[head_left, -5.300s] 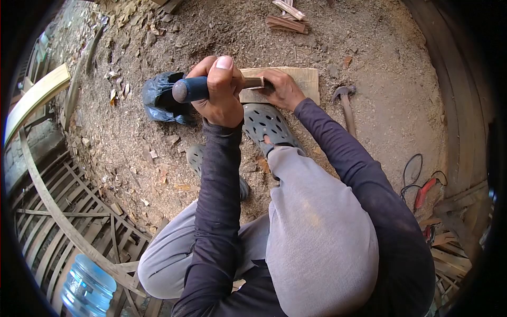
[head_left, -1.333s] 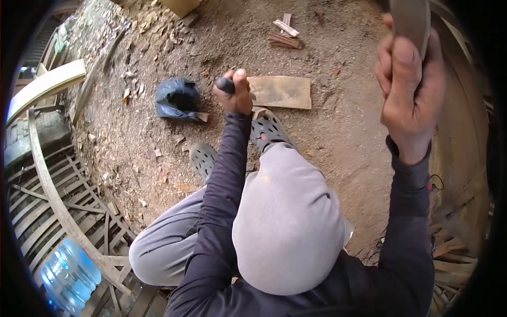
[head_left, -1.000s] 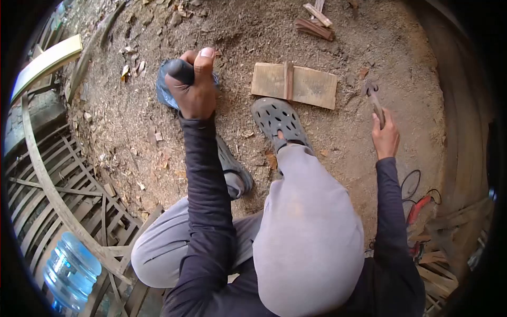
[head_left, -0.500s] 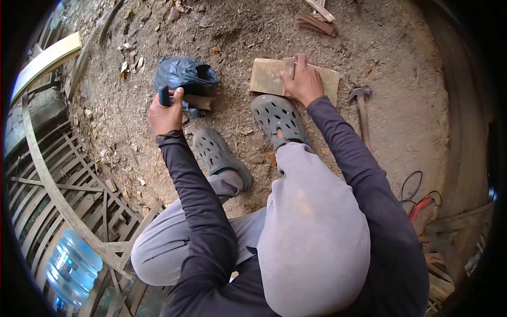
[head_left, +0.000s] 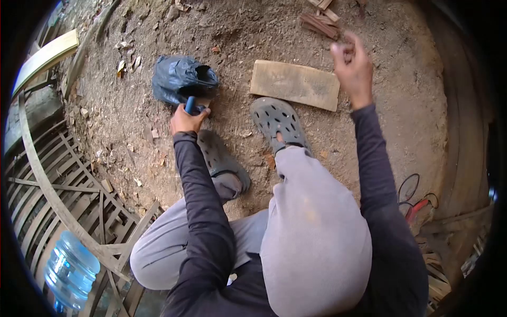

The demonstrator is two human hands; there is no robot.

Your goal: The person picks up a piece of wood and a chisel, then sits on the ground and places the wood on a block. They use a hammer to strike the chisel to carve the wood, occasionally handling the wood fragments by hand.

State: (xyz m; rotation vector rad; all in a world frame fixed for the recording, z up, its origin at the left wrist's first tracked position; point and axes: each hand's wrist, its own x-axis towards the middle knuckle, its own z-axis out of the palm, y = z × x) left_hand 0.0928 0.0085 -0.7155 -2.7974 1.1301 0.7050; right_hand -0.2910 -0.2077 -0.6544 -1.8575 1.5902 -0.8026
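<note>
My left hand (head_left: 186,120) is closed around the blue handle (head_left: 190,104) of a tool whose working end I cannot make out. It is just below a crumpled dark plastic bag (head_left: 177,79), which gapes on its right side. My right hand (head_left: 355,71) is in the air, slightly blurred, thumb and index finger apart, other fingers curled; I see nothing held. It is off the right end of a flat wooden board (head_left: 293,84) lying on the dirt. Just beyond its fingertips lie several reddish wood sticks (head_left: 319,25).
My feet in grey clogs (head_left: 280,119) stand near the board. A red-handled tool (head_left: 417,210) with a dark loop of wire lies at the right. On the left are a curved slatted wooden frame (head_left: 58,195), a pale plank (head_left: 50,55) and a large blue water bottle (head_left: 71,269).
My right hand has left the board and moved right and away from me; its arm now covers the hammer. My left hand, still with the blue handle, has shifted right and nearer to me.
</note>
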